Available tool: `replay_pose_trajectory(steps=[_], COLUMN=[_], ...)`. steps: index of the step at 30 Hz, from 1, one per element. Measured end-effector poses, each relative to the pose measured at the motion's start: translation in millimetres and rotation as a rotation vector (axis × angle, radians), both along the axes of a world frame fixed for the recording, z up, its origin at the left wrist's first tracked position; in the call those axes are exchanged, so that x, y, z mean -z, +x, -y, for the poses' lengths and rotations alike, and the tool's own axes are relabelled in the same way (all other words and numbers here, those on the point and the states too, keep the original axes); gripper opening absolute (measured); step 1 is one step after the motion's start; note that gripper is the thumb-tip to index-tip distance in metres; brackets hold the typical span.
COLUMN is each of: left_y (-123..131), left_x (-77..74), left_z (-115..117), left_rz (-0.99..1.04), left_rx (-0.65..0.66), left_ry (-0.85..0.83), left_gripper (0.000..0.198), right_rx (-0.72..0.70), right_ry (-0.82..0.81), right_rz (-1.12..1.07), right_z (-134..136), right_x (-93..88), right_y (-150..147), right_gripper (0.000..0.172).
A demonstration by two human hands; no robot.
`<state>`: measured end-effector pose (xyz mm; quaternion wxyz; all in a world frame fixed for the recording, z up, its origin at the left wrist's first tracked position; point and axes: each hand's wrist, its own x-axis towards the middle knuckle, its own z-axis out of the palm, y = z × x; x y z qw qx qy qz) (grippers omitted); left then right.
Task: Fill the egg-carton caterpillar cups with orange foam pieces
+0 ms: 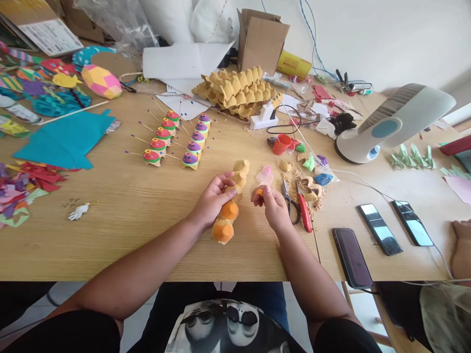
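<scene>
Tan pulp egg-carton strip (241, 180), likely light, crushable, best side-held: left hand (212, 200) is clasping it, right hand (275, 210) pinching orange clay-like lump (259, 192).

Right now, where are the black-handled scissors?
In the head view, the scissors lie just right of the person's right hand, immediately left of the red tool.

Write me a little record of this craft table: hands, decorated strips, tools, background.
Left hand: holds an egg-carton strip, two near cups covered in orange
Right hand: pinches a piece of orange clay
Decorated: red-and-green strip, purple-and-green strip
Tools: scissors and red-handled cutter, beside the right hand
Background: stacked egg trays, cardboard box
</scene>
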<state>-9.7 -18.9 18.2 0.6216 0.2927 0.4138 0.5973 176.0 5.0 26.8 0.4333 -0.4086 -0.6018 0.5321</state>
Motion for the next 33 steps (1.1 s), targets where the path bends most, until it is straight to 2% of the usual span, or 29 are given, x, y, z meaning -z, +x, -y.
replay_pose_trajectory(steps=[2, 6, 11, 15, 18, 22, 33], left_y=[0, -1, 0, 4, 5, 5, 5], left_x=[-1.2, -3.0, -3.9, -3.4, -1.4, 3.2, 3.7], left_z=[1, 1, 0, 2, 2, 1, 3], left_rz=[0.013, 0.078, 0.168, 0.201, 0.206, 0.177, 0.192], left_rx=[0.008, 0.025, 0.055, 0.103, 0.110, 0.117, 0.156], left_ry=[0.006, -0.036, -0.084, -0.095, -0.074, -0.026, 0.032], left_gripper=[0.041, 0.034, 0.037, 0.042, 0.043, 0.043, 0.037], right_rx=[0.005, 0.017, 0.038, 0.045, 0.073, 0.091, 0.027], right_ry=[0.048, 0.096, 0.101, 0.228, 0.322, 0.305, 0.279], right_rz=[0.032, 0.056, 0.037, 0.182, 0.236, 0.165, 0.097], right_z=[0, 1, 1, 4, 6, 8, 7], right_x=[0.6, 2.5, 3.9, -1.8, -5.4, -5.8, -1.4], right_y=[0, -3, -3, 0, -2, -5, -7], right_gripper=[0.058, 0.041, 0.038, 0.036, 0.024, 0.017, 0.020])
